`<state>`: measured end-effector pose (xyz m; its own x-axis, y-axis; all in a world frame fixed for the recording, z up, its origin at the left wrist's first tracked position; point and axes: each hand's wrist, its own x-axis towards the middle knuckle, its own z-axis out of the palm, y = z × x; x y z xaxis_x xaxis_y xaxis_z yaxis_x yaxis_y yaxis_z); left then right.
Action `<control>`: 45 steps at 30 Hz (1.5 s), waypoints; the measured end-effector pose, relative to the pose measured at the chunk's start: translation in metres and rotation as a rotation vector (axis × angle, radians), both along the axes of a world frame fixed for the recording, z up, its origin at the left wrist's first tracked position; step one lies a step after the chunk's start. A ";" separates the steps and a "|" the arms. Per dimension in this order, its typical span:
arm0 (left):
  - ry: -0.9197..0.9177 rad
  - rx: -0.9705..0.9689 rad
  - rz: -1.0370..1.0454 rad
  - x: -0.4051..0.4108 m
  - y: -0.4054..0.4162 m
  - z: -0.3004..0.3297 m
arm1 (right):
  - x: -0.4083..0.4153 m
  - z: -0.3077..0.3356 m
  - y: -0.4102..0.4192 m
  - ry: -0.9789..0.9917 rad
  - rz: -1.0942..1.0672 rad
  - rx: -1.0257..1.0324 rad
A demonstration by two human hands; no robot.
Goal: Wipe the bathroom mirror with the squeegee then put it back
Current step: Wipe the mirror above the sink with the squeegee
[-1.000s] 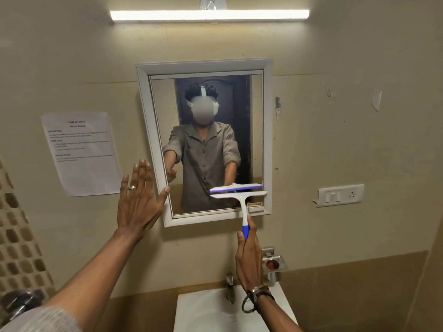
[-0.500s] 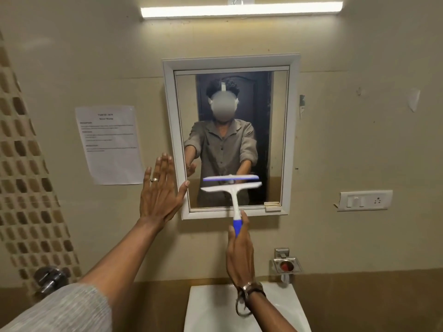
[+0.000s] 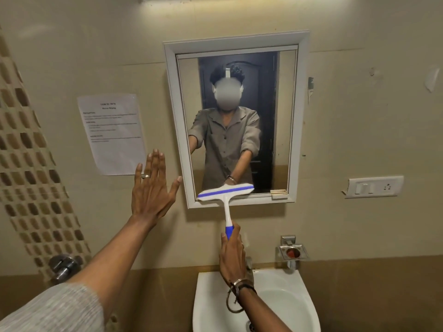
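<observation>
- While the right hand [image 3: 232, 254] is wrapped around the blue grip of the squeegee [image 3: 226, 198], fingers closed tight on the handle, the blade end sits right at the bottom edge of the mirror [image 3: 288, 116], tilted a bit so its left tip overlaps the white frame.
- Left hand [image 3: 153, 191] is held up flat just beside the mirror's left frame, fingers straight and mostly together, thumb out, holding nothing. Can't tell if the palm is actually touching the wall or just hovering near it.
- My read: this is the bottom of a downward stroke, low on the glass. Can't judge from here how much of the mirror is done, and the put-it-back part isn't done yet.
- What could go wrong:
  - blade is crooked, so one end may ride onto the frame and lift off the glass, leaving a streak along the bottom strip
  - there's a little latch or tab [image 3: 278, 193] at the bottom right of the frame, and a sideways drag could snag on it
  - grip is way down at the end of a long thin handle, so pressure on the blade is probably uneven; pushing harder could make it twist or skip
  - any water pushed down would drip off the frame toward the sink [image 3: 309, 305] and tap area, and the soap holder [image 3: 293, 252] is close by if the hand drops fast
</observation>
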<state>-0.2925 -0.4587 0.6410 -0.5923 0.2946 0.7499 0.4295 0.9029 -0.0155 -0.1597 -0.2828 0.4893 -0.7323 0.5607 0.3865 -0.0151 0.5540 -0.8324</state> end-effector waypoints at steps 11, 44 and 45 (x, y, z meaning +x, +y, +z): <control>0.009 0.017 -0.055 0.003 0.028 -0.004 | 0.025 0.024 0.056 0.123 -0.122 -0.033; 0.064 -0.027 -0.073 0.015 0.040 -0.019 | 0.038 0.081 0.102 0.246 -0.003 0.029; 0.070 -0.032 -0.073 0.016 0.039 -0.019 | 0.033 0.094 0.103 0.287 0.009 0.047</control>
<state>-0.2761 -0.4197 0.6222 -0.5146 0.3595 0.7784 0.4909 0.8679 -0.0763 -0.1269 -0.1803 0.5838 -0.5942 0.5307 0.6044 -0.2518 0.5909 -0.7664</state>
